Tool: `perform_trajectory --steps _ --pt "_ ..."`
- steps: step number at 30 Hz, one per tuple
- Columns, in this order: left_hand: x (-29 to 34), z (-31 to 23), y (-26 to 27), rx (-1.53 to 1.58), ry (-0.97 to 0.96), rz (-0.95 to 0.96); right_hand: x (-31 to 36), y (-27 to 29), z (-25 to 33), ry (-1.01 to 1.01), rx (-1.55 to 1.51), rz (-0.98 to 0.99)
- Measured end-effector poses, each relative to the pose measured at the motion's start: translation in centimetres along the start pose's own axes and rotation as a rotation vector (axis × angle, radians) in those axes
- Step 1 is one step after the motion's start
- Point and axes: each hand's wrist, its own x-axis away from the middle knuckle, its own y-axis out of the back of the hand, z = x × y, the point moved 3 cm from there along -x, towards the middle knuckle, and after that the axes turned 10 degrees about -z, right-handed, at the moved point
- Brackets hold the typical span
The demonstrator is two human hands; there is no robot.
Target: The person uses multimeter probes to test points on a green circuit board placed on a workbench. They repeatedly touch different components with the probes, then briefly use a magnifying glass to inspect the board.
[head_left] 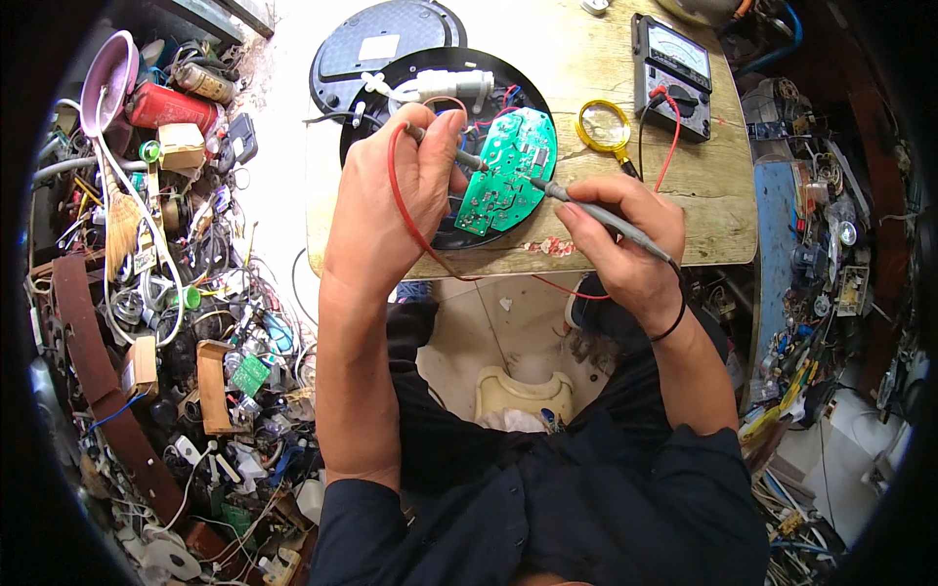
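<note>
A green circuit board (508, 181) lies in a round black housing (362, 137) on the wooden table. My left hand (405, 181) is closed around a grey test probe (467, 159) with a red lead, its tip at the upper left part of the board. In my right hand (630, 230) sits another grey test probe (611, 218), its tip on or just over the board's right half. The leads run toward an analog multimeter (672, 78) at the far right of the table. Inside the housing, a white plastic fitting (445, 85) and thin wires show behind the board.
A round black cover (386, 49) lies behind the housing. Beside the multimeter is a yellow-rimmed magnifying glass (604, 127). Heaped wires and parts (225, 283) fill the left side, with a pink basin (107, 78) above. More clutter (821, 264) stands right of the table.
</note>
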Motion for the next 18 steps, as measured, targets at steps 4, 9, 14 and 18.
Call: perform_trajectory --steps 4,9,14,18 --pt "-0.21 0.38 -0.16 -0.002 -0.018 -0.022 -0.12 -0.71 -0.71 0.009 -0.011 -0.030" --pt "-0.31 0.56 -0.18 0.000 -0.032 -0.025 0.21 -0.66 -0.65 -0.052 0.034 0.025" --pt "-0.24 0.70 -0.06 -0.005 -0.033 -0.023 0.37 -0.82 -1.02 -0.008 0.052 -0.005" --pt "-0.21 0.80 -0.01 0.009 -0.048 -0.023 0.34 -0.94 -0.99 0.012 0.052 -0.009"
